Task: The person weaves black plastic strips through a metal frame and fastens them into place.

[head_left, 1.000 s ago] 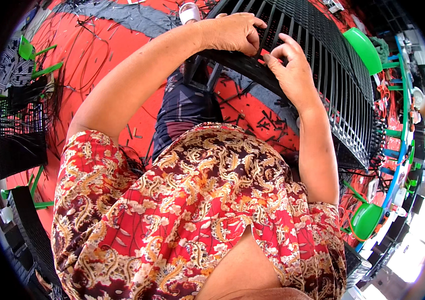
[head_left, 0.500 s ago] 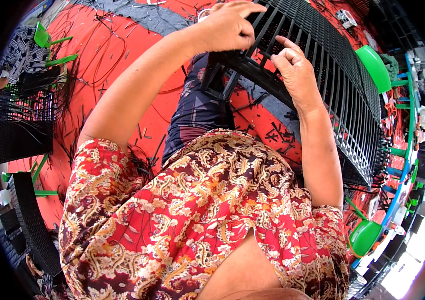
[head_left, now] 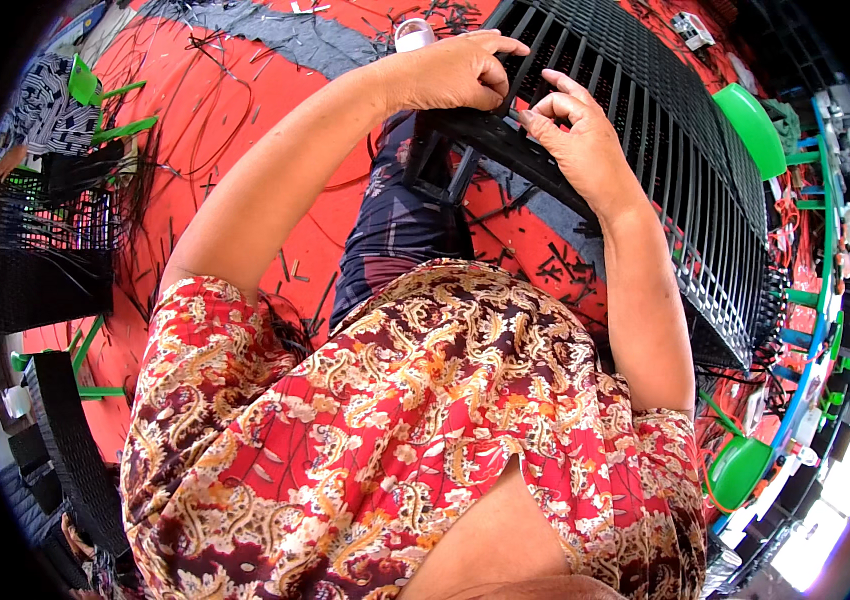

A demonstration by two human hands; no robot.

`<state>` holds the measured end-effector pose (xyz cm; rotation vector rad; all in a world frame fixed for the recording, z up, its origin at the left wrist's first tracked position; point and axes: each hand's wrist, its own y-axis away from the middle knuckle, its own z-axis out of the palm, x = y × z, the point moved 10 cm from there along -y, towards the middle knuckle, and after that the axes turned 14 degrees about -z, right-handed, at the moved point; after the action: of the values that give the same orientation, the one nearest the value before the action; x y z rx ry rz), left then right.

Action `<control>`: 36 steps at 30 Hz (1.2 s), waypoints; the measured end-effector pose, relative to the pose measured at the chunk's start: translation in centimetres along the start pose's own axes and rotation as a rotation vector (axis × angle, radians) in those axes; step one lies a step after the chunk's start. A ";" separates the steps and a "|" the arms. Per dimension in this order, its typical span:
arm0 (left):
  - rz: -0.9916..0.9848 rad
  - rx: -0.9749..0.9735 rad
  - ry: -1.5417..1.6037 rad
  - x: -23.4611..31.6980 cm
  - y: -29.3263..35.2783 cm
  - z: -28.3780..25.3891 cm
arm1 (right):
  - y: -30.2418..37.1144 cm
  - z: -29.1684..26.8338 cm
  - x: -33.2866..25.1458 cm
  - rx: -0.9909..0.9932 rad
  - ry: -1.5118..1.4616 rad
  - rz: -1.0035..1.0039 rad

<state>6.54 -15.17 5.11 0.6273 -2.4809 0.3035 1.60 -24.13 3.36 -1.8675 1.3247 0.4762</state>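
Diagonally across the upper right of the head view runs the long axis of the black woven frame [head_left: 635, 130], from beneath the two hands at the upper middle down toward the lower right, past the outer side of the person's right forearm. It sits in front of the person and to their right, above the red floor [head_left: 175, 200]. Its slatted face is turned up toward the person; the slats stand side by side along the length, with a close weave beyond them on the far side. At the near end a leg [head_left: 463, 175] points down beside the dark trousers [head_left: 390, 230].

The left hand [head_left: 450, 75] is over the near end, forefinger stretched toward the slats and the other fingers curled under; whether it grips anything cannot be told. The right hand [head_left: 580, 130] faces it just beside the same slats, thumb and fingers loosely bent with a gap showing between them; whether a strip lies in that hand cannot be told either.

As for containers, a black box-shaped lattice piece [head_left: 50, 250] is at the far left, with dark strips hanging about its upper part; its inside is too dark to read. A small white box-like item [head_left: 692, 30] lies past the frame at the top right, its contents too small to make out.
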 end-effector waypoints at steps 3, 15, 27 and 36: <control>-0.122 0.051 0.180 -0.6 0.6 -0.9 | -0.1 -0.8 -1.0 0.085 0.055 -0.050; -0.071 0.413 0.521 -2.2 5.7 -6.7 | -3.6 1.9 -3.7 0.021 -0.202 -0.097; -0.465 0.241 0.897 -7.4 7.0 -2.0 | -3.1 2.6 -2.7 0.004 -0.606 0.143; -0.520 0.335 0.924 -6.6 8.3 -1.5 | -2.9 2.5 -2.6 -0.048 -0.734 0.141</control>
<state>7.94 -5.04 1.97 0.9643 -1.3434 0.6331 3.58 -20.19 4.66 -1.4141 0.9387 1.1434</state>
